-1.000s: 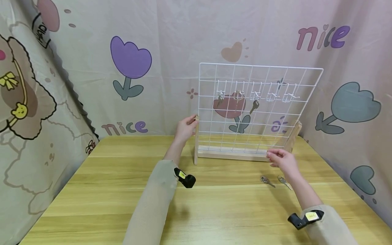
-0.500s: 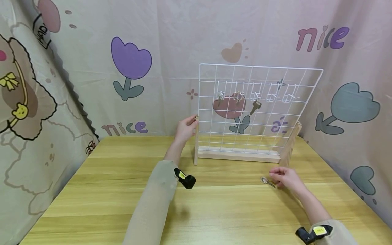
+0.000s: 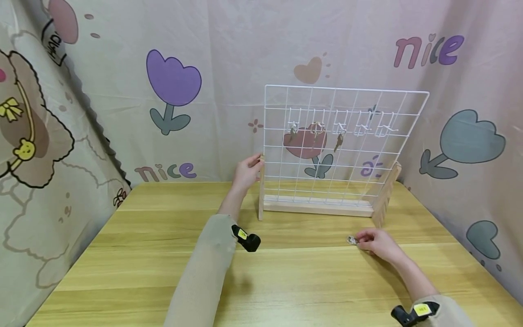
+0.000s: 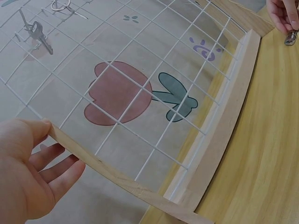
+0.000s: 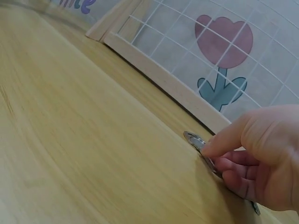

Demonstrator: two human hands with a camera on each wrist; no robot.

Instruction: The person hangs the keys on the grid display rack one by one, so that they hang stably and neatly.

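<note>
My right hand (image 3: 379, 245) pinches a key (image 3: 352, 240) nearer the right edge of the tabletop (image 3: 294, 281) than the left; I have my left hand (image 3: 246, 174) gripping the rack (image 3: 318, 207), toward the far edge. Hung keys (image 3: 338, 142) dangle from its hooks (image 3: 383, 131).

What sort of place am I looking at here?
Probably an indoor tabletop corner set up for recording, though I can't be sure: flower-print cloth hangs behind a wood-grain table, and small black cameras sit at both wrists.
</note>
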